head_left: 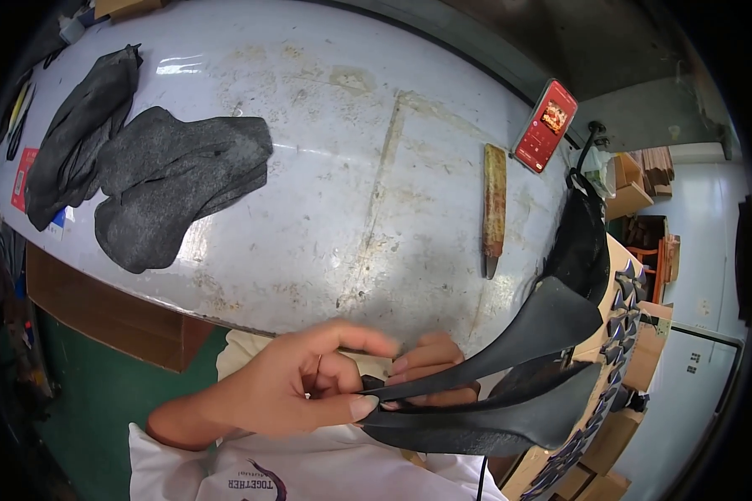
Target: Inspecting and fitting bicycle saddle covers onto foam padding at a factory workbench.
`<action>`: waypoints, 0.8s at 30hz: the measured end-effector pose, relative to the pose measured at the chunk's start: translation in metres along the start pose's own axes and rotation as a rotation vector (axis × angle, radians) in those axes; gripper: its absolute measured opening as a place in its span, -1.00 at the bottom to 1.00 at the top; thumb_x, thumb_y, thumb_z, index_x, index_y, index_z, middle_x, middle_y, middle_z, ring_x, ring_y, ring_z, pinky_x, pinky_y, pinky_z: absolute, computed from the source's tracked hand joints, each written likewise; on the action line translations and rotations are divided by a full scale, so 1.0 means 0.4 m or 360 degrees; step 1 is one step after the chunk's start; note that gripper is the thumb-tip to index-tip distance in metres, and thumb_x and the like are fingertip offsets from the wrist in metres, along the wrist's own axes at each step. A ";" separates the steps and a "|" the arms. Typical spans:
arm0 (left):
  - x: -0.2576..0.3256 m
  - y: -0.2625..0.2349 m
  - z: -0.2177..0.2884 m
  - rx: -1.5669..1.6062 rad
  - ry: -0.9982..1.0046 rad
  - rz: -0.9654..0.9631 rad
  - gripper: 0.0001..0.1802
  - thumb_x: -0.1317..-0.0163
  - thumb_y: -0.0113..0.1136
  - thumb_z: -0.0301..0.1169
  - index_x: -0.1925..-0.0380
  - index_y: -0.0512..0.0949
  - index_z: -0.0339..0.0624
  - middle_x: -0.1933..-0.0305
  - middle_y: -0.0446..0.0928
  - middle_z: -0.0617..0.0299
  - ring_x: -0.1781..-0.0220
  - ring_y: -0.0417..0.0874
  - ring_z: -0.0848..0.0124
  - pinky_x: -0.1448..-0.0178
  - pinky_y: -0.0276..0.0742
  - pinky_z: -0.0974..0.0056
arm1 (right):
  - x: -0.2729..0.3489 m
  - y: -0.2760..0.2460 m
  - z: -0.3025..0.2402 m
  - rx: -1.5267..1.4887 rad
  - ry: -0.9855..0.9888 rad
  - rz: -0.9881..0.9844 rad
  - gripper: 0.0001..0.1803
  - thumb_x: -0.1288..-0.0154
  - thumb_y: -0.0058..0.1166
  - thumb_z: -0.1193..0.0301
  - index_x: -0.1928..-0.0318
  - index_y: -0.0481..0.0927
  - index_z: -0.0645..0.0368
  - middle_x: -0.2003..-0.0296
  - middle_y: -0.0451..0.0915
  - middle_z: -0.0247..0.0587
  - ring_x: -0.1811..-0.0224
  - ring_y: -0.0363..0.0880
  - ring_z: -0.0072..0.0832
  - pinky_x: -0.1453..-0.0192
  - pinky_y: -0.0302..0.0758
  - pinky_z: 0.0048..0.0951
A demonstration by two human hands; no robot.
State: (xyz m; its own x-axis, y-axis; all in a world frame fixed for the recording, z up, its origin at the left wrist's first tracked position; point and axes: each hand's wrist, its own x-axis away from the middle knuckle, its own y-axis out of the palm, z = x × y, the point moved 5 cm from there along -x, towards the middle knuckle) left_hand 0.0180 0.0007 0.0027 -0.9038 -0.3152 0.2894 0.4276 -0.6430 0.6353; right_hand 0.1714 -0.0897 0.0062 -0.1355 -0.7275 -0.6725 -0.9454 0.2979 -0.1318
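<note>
Black, thin, curved leather-like pieces (510, 392) fan out to the right from both hands, just below the near edge of the scuffed white worktable (351, 125). The left hand (297, 388) clamps their narrow ends between thumb and curled fingers, forefinger stretched over the top. The right hand (430, 359) lies behind the pieces, fingertips pressed together on the same ends. On the worktable, far left, lie two dark grey felt cut-outs (142, 179); beside them at the table's left rim sits a flat red rectangular packet (22, 177). Toward the table's right end rest a worn wooden stick (494, 204) and a propped red-cased phone (546, 125). Right of the table stand brown cardboard boxes (635, 188).
</note>
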 end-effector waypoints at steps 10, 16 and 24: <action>-0.011 0.029 0.049 -0.0847 0.0447 -0.0278 -0.46 -0.34 0.13 -0.52 -0.34 0.38 -0.11 0.31 0.66 0.22 0.48 0.54 0.58 0.36 0.43 0.45 | -0.044 -0.003 0.009 -0.0221 0.0268 -0.0194 -0.76 0.02 0.45 0.57 0.30 0.67 0.29 0.38 0.57 -0.18 0.37 0.56 -0.34 0.42 0.36 -0.38; -0.003 0.024 0.034 -0.0783 0.0268 -0.0370 -0.44 -0.35 0.08 -0.55 -0.37 0.35 -0.09 0.39 0.61 0.22 0.54 0.49 0.60 0.41 0.38 0.47 | -0.034 -0.001 0.006 -0.0348 0.0362 -0.0438 -0.58 0.02 0.43 0.59 0.18 0.47 0.15 0.38 0.60 -0.15 0.31 0.59 -0.25 0.26 0.34 -0.18; 0.008 0.018 0.013 0.0078 -0.0345 0.0018 -0.48 -0.28 0.03 -0.70 -0.28 0.37 -0.41 0.56 0.51 0.26 0.61 0.52 0.65 0.53 0.37 0.56 | 0.055 -0.060 0.038 -0.0797 0.1290 0.0107 -0.66 -0.29 0.25 0.22 0.08 0.63 0.21 0.21 0.63 -0.02 0.13 0.58 -0.27 0.17 0.46 -0.24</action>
State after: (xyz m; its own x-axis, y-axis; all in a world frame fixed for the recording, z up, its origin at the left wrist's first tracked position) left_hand 0.0183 -0.0014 0.0119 -0.8832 -0.1615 0.4404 0.4414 -0.6039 0.6637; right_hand 0.1956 -0.1033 -0.0165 -0.1808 -0.9812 0.0668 -0.9197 0.1927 0.3421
